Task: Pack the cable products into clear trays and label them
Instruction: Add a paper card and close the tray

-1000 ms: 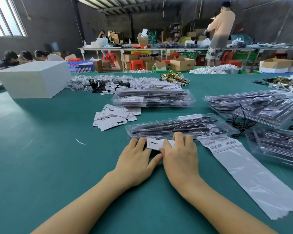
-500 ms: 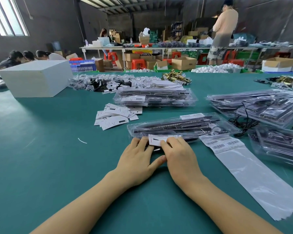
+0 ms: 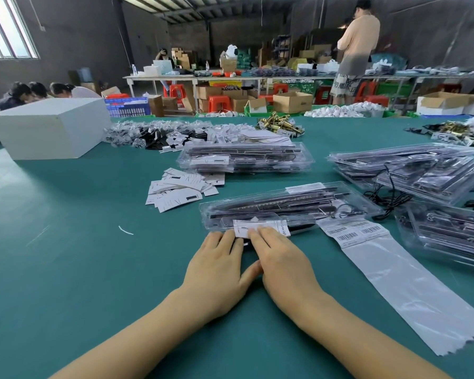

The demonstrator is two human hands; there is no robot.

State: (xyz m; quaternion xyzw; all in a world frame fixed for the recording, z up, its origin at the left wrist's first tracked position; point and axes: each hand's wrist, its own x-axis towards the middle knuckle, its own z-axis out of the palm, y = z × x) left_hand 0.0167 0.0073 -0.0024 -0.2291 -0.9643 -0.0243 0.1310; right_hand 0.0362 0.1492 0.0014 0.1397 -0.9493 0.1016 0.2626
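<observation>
Head view: we press a label (image 3: 260,228) onto the near clear tray (image 3: 290,206) with both hands, left (image 3: 216,272) and right (image 3: 282,266), fingers flat to seat it.

A large white box (image 3: 49,127) stands at the far left of the green table (image 3: 66,242). Brass-coloured hardware (image 3: 281,125) lies in a small heap near the table's far edge, with a second heap (image 3: 460,132) at the far right. Beyond the table stand red plastic stools (image 3: 219,103), open cardboard cartons (image 3: 293,102) and a blue crate (image 3: 127,106). A person in a peach shirt (image 3: 359,42) stands at a long bench (back turned), and three people (image 3: 39,91) sit bent over at the left.
</observation>
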